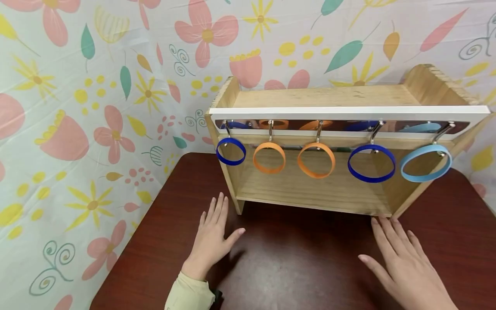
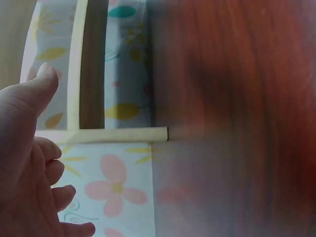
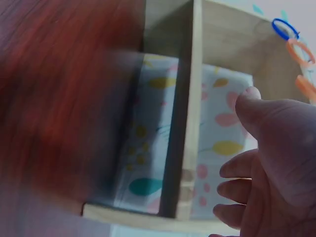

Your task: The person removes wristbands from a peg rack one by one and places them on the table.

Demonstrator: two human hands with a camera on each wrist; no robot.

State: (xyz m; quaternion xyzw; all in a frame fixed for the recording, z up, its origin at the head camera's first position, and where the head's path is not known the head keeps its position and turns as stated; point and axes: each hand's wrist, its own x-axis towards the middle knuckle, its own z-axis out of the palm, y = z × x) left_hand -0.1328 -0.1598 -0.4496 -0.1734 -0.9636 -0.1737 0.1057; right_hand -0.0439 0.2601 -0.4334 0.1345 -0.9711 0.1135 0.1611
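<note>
A wooden shelf (image 1: 310, 181) stands on the table. Along its front runs a white rail (image 1: 348, 113) with metal hooks, from which rings hang: a dark blue ring (image 1: 231, 162) at the left, an orange ring (image 1: 269, 171), a second orange ring (image 1: 315, 174), a larger dark blue ring (image 1: 371, 178) and a light blue ring (image 1: 426, 177) at the right. My left hand (image 1: 209, 243), fingers extended and thumb spread, is near the shelf's left front foot, holding nothing. My right hand (image 1: 408, 269) has its straight fingers close to the right front foot; whether they touch it I cannot tell.
The dark red-brown table (image 1: 286, 267) extends in front of and beside the shelf. Behind it and to the left hangs a flower-patterned cloth (image 1: 128, 99). Raised side panels (image 1: 438, 84) rise above the shelf's top board (image 1: 325, 97).
</note>
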